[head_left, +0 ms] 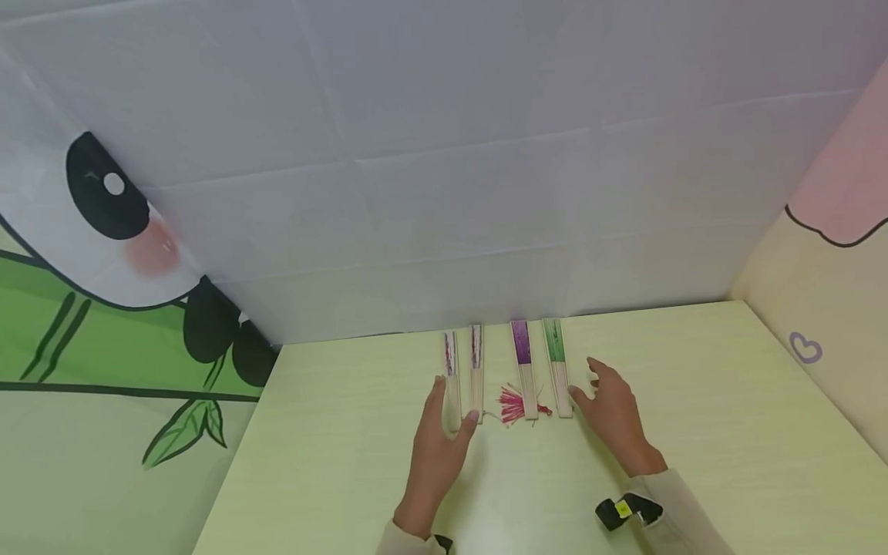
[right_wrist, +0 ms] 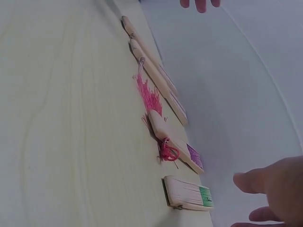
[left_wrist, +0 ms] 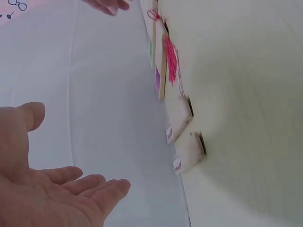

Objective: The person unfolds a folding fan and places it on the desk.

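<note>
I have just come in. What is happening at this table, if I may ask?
A person's open left hand is near two patterned folded fans, the open right hand near a green fan. Neither grips anything. A purple fan lies between, with pink tassel on both sides. All four lie side by side on the table.

Bare left hand (head_left: 437, 456), bare right hand (head_left: 616, 416), pale beige long right sleeve (head_left: 687, 515), black wrist strap (head_left: 645, 509) over its cuff, rounded black camera (head_left: 610, 515) to the left, small yellow label (head_left: 623, 509), matching left sleeve (head_left: 404, 543), sliver of black left wristband (head_left: 444, 543).
</note>
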`<control>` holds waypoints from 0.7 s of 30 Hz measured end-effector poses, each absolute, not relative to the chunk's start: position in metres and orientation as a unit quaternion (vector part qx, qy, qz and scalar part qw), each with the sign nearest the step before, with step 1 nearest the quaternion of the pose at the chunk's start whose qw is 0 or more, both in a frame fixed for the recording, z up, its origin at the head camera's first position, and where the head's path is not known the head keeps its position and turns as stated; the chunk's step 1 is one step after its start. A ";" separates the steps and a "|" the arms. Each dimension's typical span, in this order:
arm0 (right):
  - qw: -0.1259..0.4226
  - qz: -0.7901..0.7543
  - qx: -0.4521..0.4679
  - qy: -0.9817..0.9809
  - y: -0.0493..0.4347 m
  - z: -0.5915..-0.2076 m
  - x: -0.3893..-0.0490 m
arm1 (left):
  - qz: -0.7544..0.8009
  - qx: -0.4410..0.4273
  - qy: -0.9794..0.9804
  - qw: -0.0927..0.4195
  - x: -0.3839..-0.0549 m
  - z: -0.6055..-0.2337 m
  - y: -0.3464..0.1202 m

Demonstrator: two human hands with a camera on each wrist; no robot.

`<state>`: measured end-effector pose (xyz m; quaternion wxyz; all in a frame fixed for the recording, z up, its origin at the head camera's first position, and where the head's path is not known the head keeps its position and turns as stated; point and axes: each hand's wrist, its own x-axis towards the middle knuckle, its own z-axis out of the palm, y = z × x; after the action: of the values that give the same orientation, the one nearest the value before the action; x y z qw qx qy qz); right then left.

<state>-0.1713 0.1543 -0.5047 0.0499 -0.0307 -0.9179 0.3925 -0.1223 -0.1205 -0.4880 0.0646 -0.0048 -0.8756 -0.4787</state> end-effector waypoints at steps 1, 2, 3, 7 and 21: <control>0.048 0.394 -0.032 -0.917 0.154 -0.504 -0.176 | -0.485 -0.006 -0.872 0.067 -0.124 -0.487 -0.116; 0.046 0.396 -0.033 -0.916 0.154 -0.504 -0.181 | -0.488 -0.005 -0.870 0.067 -0.127 -0.486 -0.111; 0.043 0.398 -0.035 -0.916 0.154 -0.504 -0.186 | -0.490 -0.005 -0.869 0.068 -0.129 -0.485 -0.106; 0.034 0.402 -0.036 -0.914 0.153 -0.503 -0.206 | -0.500 0.005 -0.864 0.060 -0.138 -0.483 -0.087; 0.010 0.397 -0.015 -0.918 0.155 -0.508 -0.259 | -0.538 0.018 -0.840 0.069 -0.168 -0.484 -0.034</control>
<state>-0.2589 0.1554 -0.5081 0.0098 -0.0154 -0.9178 0.3965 -0.1678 -0.0336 -0.4842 0.0690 0.0183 -0.8402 -0.5376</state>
